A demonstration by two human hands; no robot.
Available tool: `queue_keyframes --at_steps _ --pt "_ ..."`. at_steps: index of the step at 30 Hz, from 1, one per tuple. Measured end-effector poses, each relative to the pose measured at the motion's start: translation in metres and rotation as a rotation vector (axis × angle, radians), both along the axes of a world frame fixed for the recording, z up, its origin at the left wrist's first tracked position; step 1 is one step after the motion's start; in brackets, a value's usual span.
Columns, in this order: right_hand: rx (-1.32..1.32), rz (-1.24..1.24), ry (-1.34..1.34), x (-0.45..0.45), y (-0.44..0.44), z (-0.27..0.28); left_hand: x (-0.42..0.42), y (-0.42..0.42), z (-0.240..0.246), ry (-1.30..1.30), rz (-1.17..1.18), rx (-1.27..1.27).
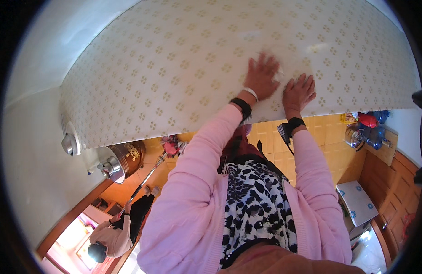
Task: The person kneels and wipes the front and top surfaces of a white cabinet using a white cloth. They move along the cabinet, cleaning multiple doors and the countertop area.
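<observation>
My left hand [262,77] lies palm down on a pale surface covering [183,68] printed with gold four-petal motifs. Its fingers are spread and blurred, and a white band circles that wrist. Beside it, a little nearer my body, my right hand [300,90] rests on the same covering close to its front edge, fingers slightly apart. I see nothing held in either hand. Between the hands the covering shows a small bright crease or shiny spot that I cannot make out. Each wrist wears a black strap; a small device with a cable [284,133] hangs at the right one.
Behind on the left, a person [111,236] holds a long-handled mop [152,171] on the tiled floor. A brown metal drum [128,157] stands by the covering's left end. At right are blue water bottles [374,137], a flower-decorated white cabinet [356,202] and a wooden door [396,191].
</observation>
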State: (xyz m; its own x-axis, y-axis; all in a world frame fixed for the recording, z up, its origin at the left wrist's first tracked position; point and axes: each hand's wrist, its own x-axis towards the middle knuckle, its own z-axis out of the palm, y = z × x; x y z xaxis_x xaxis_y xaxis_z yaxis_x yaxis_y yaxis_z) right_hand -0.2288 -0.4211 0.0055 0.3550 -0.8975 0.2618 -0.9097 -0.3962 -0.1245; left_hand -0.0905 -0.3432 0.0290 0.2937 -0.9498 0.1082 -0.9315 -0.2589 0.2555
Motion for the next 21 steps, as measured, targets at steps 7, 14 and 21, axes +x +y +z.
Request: queue_keyframes --at_steps 7,14,21 --pt "0.058 -0.009 0.036 0.000 -0.001 0.003 0.170 0.076 -0.036 -0.321 0.584 0.090" --pt "0.124 -0.018 0.051 -0.002 0.000 0.004 0.249 0.237 -0.033 -0.154 1.350 0.344" --pt "-0.002 -0.128 0.083 -0.052 -0.146 -0.012 0.308 0.137 -0.046 -0.120 1.407 0.467"
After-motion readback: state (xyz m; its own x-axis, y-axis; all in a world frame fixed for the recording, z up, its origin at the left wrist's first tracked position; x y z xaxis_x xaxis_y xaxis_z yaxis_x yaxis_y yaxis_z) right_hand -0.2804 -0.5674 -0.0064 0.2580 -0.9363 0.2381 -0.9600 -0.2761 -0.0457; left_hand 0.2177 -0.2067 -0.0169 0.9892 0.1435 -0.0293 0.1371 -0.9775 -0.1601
